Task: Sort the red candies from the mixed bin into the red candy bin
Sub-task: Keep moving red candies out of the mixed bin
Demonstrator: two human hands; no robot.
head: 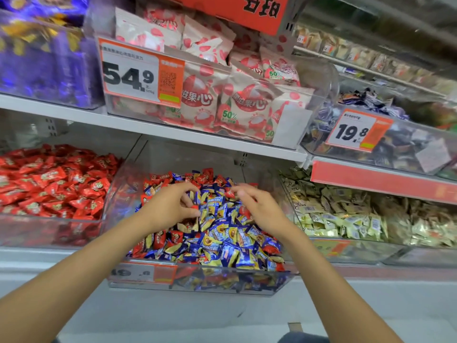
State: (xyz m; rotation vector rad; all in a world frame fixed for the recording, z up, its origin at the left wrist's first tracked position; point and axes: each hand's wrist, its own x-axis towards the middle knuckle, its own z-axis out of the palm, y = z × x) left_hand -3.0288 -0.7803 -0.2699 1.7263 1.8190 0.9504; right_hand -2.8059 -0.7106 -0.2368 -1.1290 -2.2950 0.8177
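White shop shelves carry rows of clear plastic bins. On the lower shelf, the mixed bin sits in the middle, heaped with blue-and-yellow wrapped candies and red ones scattered among them, most of them along the back and the left side. Just beside it on the left stands the red candy bin, filled with red wrapped candies.

Both hands hover apart over the mixed heap. The left hand has its fingers curled and pinches a small red candy between thumb and fingers, above the centre of the pile. The right hand reaches in from the right with fingers loosely bent, their tips near another red wrapper; blur hides whether they hold it.

To the right, another bin holds pale gold candies. On the shelf above, a bin of pink-and-white packets bears a price tag reading 54.9, with purple packs to its left. An orange label is fixed to the mixed bin's front wall.
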